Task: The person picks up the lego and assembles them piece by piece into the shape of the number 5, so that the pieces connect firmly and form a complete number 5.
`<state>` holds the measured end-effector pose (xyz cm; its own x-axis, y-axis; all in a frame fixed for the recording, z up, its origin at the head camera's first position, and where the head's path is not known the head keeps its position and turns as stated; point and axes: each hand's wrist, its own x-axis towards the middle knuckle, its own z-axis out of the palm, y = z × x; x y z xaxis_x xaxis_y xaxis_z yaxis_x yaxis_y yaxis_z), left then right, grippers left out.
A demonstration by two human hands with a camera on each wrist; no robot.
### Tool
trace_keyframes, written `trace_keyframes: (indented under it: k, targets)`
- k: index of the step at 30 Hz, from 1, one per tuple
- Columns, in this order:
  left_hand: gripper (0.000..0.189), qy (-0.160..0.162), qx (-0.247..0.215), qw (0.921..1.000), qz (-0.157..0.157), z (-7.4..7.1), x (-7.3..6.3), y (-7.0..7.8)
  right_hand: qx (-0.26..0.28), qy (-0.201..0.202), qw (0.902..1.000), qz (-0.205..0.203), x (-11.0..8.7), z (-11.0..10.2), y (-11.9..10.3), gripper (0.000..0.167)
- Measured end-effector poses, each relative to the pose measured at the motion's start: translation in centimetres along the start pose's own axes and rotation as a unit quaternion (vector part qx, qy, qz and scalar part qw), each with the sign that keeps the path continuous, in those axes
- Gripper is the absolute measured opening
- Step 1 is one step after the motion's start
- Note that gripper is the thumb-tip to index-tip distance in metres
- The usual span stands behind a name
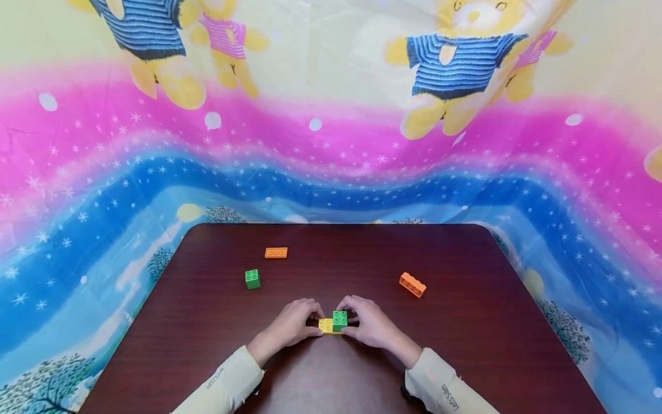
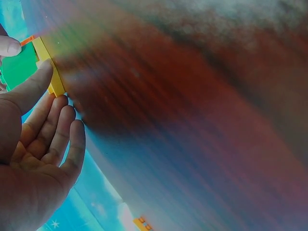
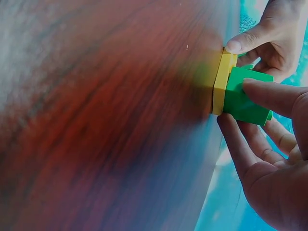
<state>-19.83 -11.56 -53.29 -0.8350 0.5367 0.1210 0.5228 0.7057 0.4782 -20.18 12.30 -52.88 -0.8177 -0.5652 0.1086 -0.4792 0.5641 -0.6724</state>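
1. Left hand (image 1: 297, 322) pinches the left end of the flat yellow brick (image 1: 325, 326)
2. Right hand (image 1: 370, 323) grips the green block (image 1: 339, 321), seated on the yellow brick's right end
3. Both pieces sit between the hands, on or just above the bench (image 1: 465, 328)
4. Farther back: second green block (image 1: 252, 279) and orange plate (image 1: 276, 253) leftward, orange brick (image 1: 412, 284) rightward

Head camera: on my head, highest and farthest off, faces forward and down; takes in glossy dark red-brown tabletop (image 1: 465, 322) and bear-printed cloth backdrop (image 1: 331, 149). Left wrist camera: close, slanted, my left hand (image 2: 36, 156) along left edge. Right wrist camera: close, slanted, my right hand (image 3: 272, 180) along right edge. All views share boxy green plastic brick (image 3: 248, 101) on flat yellow plastic brick (image 3: 220, 94).
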Motion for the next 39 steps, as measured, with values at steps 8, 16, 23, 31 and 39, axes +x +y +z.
trace_keyframes:
  k: [8,16,23,31,39]
  targets:
    - [0.025,-0.002,0.0,1.0,-0.002,-0.12,-0.01,0.07,0.0,0.0,0.9999,0.011,-0.02,-0.05,-0.28,0.033]
    - [0.024,-0.005,-0.005,1.0,-0.005,-0.04,-0.02,0.07,0.014,-0.001,0.9998,0.017,-0.04,0.03,-0.26,0.033]
    - [0.024,-0.004,-0.005,1.0,-0.003,0.05,0.01,0.01,0.021,-0.005,0.9994,0.027,0.11,-0.01,-0.21,0.032]
    - [0.024,-0.006,-0.007,0.9999,-0.006,0.14,0.05,0.05,0.026,-0.015,0.9987,0.041,0.25,-0.09,-0.11,0.031]
    - [0.024,-0.006,-0.01,0.9999,-0.007,0.05,0.05,0.1,0.009,-0.02,0.9983,0.053,0.56,-0.09,-0.14,0.03]
